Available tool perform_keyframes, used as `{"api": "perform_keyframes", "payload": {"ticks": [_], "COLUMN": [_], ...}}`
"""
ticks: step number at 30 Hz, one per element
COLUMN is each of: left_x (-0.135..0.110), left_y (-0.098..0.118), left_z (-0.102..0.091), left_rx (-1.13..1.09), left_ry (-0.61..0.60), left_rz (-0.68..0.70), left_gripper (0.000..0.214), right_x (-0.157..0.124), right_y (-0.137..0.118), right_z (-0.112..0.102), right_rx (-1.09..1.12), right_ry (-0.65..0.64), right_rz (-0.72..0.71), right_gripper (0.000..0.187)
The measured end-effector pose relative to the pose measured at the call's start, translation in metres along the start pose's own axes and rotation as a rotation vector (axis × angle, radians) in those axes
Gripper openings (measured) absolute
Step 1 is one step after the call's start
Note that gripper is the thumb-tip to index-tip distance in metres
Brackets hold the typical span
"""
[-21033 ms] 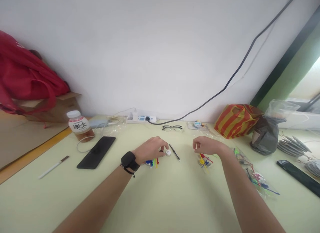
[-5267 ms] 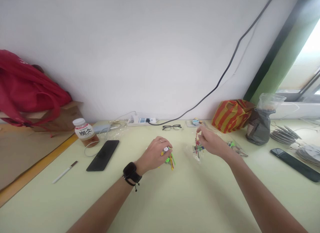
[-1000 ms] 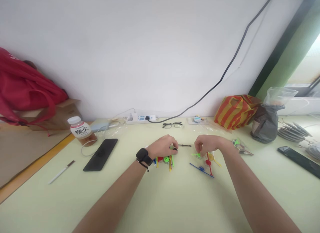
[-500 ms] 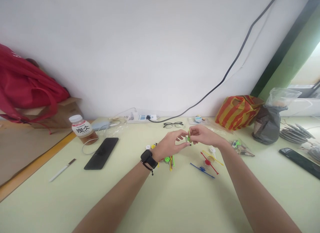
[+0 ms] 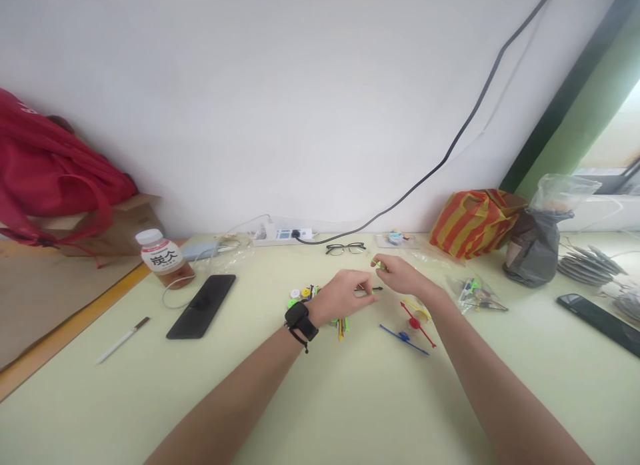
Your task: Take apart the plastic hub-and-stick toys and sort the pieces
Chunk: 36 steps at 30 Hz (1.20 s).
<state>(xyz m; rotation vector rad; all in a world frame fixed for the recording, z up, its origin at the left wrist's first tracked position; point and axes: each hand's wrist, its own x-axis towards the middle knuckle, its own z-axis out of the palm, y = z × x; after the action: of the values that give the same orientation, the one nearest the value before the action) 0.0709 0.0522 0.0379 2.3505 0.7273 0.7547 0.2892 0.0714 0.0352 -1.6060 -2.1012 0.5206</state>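
Note:
My left hand point(image 5: 345, 298), with a black watch point(image 5: 301, 318) on the wrist, hovers low over the pale green table point(image 5: 320, 398). Its fingertips are pinched on a thin black stick point(image 5: 376, 289). My right hand point(image 5: 403, 276) is just beyond it, thumb and finger closed on a small green piece point(image 5: 375, 262) held above the table. Under my left wrist lies a bunch of coloured plastic sticks and wheels point(image 5: 340, 326). A few small wheels point(image 5: 301, 293) sit to its left. Red, blue and yellow sticks point(image 5: 415, 326) lie under my right forearm.
A drink bottle point(image 5: 162, 258), a black phone point(image 5: 201, 305) and a white pen point(image 5: 123, 340) lie to the left. Glasses point(image 5: 345, 248) and a power strip point(image 5: 283, 235) sit by the wall. A striped bag point(image 5: 475, 230), a grey bag point(image 5: 531, 260), a parts packet point(image 5: 475, 294) and another phone point(image 5: 600, 322) are right.
Half a second ago both hands met at the green piece in the air. My left hand has since dropped to the black stick, and my right hand keeps the green piece.

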Motion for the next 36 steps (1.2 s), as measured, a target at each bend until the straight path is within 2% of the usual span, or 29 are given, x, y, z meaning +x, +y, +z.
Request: {"api": "perform_keyframes", "payload": {"ticks": [4, 8, 11, 14, 19, 22, 24, 26, 29, 32, 34, 36], "left_x": [-0.001, -0.002, -0.003, -0.005, -0.006, -0.006, -0.006, -0.006, -0.006, -0.006, -0.005, -0.004], "left_y": [-0.005, -0.011, -0.014, -0.014, -0.012, -0.01, -0.01, -0.011, -0.014, -0.015, -0.012, -0.005], "left_z": [0.01, 0.01, 0.006, 0.002, -0.012, -0.026, -0.033, -0.036, -0.035, -0.033, -0.033, -0.033], "left_rx": [0.154, 0.258, 0.308, 0.37, 0.386, 0.409, 0.416, 0.407, 0.396, 0.36, 0.299, 0.209], "left_ry": [-0.094, -0.173, -0.179, -0.152, -0.154, -0.21, -0.248, -0.273, -0.271, -0.204, -0.117, -0.035], "left_rz": [0.048, 0.051, 0.067, 0.051, -0.019, -0.056, -0.098, -0.123, -0.123, -0.123, -0.11, -0.073], "left_gripper": [0.011, 0.006, 0.007, 0.011, 0.032, 0.033, 0.027, 0.02, 0.018, 0.024, 0.028, 0.031], "right_x": [-0.002, -0.001, 0.0, -0.002, -0.013, -0.021, -0.026, -0.028, -0.027, -0.027, -0.028, -0.029], "right_y": [0.008, 0.004, 0.004, 0.005, 0.005, 0.001, -0.004, -0.01, -0.016, -0.018, -0.019, -0.024], "right_z": [0.008, 0.019, 0.021, 0.009, -0.033, -0.05, -0.053, -0.05, -0.045, -0.045, -0.048, -0.05], "right_rx": [0.006, 0.054, 0.038, -0.031, -0.175, -0.202, -0.234, -0.289, -0.344, -0.307, -0.188, 0.026], "right_ry": [-0.176, -0.21, -0.276, -0.32, -0.266, -0.468, -0.637, -0.724, -0.708, -0.617, -0.512, -0.423], "right_rz": [-0.021, -0.141, -0.095, 0.009, 0.131, 0.278, 0.35, 0.379, 0.384, 0.347, 0.292, 0.214], "right_gripper": [0.026, 0.018, 0.01, 0.01, 0.013, 0.024, 0.025, 0.022, 0.017, 0.017, 0.016, 0.016]}}
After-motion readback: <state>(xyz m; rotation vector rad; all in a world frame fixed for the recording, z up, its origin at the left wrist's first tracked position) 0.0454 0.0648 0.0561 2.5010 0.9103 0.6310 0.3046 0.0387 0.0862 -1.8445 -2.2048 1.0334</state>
